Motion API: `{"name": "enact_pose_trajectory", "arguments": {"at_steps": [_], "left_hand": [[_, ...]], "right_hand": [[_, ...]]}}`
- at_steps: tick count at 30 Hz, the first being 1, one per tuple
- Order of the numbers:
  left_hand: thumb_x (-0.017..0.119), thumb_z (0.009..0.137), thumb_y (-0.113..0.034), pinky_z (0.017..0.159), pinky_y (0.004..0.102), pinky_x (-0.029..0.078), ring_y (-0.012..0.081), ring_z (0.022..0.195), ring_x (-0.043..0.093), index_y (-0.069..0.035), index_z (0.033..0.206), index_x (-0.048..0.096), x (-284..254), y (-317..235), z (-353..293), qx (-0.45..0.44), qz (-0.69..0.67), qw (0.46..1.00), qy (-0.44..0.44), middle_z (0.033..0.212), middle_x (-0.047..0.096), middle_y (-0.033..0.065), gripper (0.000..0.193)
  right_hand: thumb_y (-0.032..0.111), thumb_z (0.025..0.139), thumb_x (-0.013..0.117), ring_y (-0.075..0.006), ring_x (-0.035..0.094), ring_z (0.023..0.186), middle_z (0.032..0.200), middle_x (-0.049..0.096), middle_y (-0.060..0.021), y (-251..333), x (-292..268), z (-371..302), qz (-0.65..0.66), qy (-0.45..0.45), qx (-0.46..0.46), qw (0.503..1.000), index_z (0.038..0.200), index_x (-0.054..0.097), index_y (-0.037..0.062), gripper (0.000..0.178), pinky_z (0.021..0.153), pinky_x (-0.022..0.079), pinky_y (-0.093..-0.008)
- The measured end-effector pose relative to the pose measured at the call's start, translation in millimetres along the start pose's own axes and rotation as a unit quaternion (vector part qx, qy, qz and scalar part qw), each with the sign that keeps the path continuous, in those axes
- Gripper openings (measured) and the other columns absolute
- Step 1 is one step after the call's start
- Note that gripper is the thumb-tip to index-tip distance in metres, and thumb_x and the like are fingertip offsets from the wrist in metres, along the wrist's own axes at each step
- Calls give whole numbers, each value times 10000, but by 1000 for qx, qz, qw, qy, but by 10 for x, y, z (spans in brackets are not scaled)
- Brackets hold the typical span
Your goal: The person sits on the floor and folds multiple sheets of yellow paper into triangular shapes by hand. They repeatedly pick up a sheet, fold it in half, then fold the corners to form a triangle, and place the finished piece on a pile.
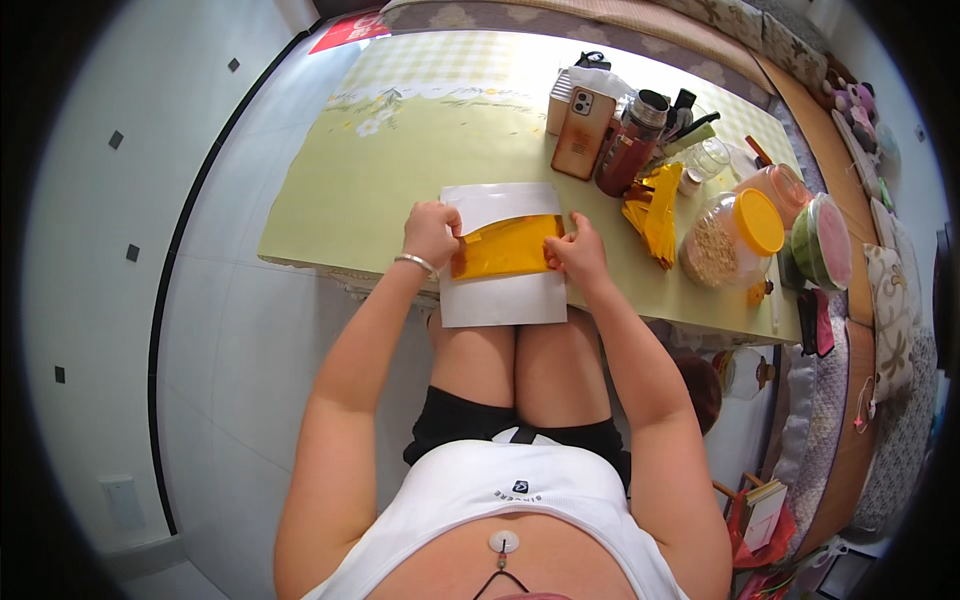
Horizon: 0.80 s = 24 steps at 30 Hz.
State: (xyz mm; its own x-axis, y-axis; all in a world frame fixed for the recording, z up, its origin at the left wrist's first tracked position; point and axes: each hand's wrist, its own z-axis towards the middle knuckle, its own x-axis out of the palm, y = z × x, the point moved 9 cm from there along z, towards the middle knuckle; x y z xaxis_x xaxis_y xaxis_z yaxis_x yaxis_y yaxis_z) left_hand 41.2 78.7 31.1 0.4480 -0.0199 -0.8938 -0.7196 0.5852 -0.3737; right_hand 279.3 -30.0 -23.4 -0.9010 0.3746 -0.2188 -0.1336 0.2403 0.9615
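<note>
A shiny gold foil sheet (508, 250) lies stretched sideways across a white sheet of paper or card (505, 302). My left hand (433, 233) pinches the foil's left end, thumb and fingers pressed together. At the right end my right hand (577, 248) has its fingers closed on the foil's edge. The white sheet reaches past the near edge of the table, over my thighs. More gold foil (655, 213), folded into a bundle, lies to the right of my right hand.
On the green table (350, 200) stand a phone (583, 133), a dark red flask (630, 145), a glass jar (708, 155) and a yellow-lidded jar (715, 245) of pale bits. A cut watermelon (822, 243) sits at the right edge. A red bag (765, 520) with books is lower right.
</note>
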Motion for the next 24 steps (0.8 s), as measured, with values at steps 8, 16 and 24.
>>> {"name": "enact_pose_trajectory", "arguments": {"at_steps": [8,16,24], "left_hand": [[636,848,78,605,247,535,142,671,636,-16,895,624,194,180,-509,-269,-543,795,-37,865,676,70,106],[648,924,21,608,241,548,130,690,659,9,901,655,307,164,-473,-253,-638,727,-30,836,691,82,27],[730,899,-83,611,253,538,116,659,635,8,802,665,319,318,-571,-277,-518,810,0,774,693,74,148]], "right_hand": [[139,932,671,-182,705,678,860,721,-133,-125,-37,26,209,57,64,974,1357,474,-47,504,595,569,-281],[184,948,682,-190,733,759,893,740,-110,-77,-33,48,211,81,94,970,1024,624,22,188,665,586,-286],[188,959,681,-169,733,739,866,741,-106,-75,-76,-130,146,95,64,983,943,616,55,149,646,596,-279]]}}
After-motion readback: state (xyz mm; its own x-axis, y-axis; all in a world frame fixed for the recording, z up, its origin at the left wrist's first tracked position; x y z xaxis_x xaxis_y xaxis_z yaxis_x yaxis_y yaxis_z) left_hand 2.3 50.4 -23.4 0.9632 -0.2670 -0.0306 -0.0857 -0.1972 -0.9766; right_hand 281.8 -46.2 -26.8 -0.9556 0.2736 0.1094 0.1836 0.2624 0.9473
